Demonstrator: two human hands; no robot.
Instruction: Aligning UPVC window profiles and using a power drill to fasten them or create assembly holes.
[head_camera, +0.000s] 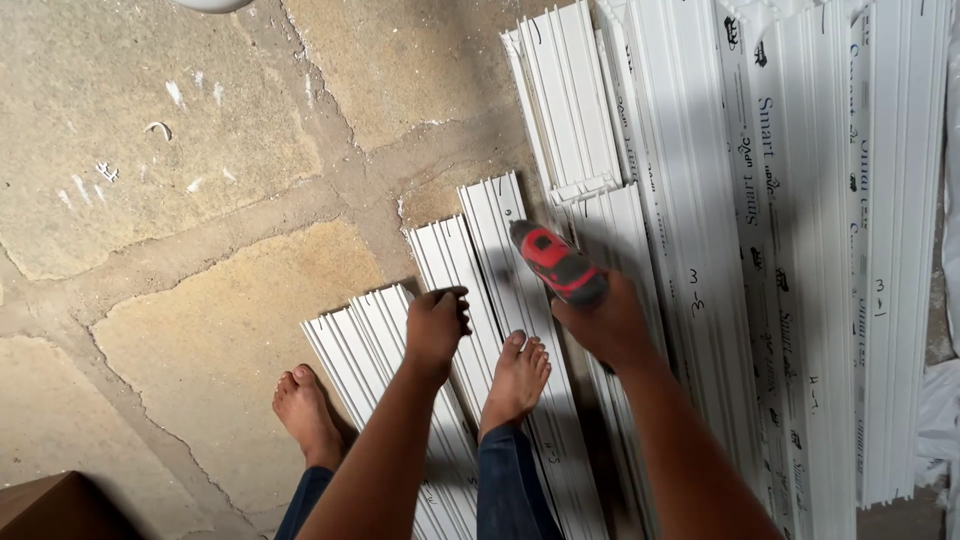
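Now the right hand (608, 325) grips the red drill (555, 262) firmly, left hand (436, 325) fingertips pinching the white profile (462, 262) just beside; keep it steady.

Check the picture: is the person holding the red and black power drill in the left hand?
No, the right hand grips the power drill; the left hand rests on a white profile.

Two hands are showing, the left hand (436, 325) and the right hand (603, 322), and two bare feet (516, 378) are standing below them. One red and black power drill (556, 263) is showing. White plastic profiles (690, 200) are lying in a stack too dense for counting; about three shorter ones (470, 260) are lying nearest.
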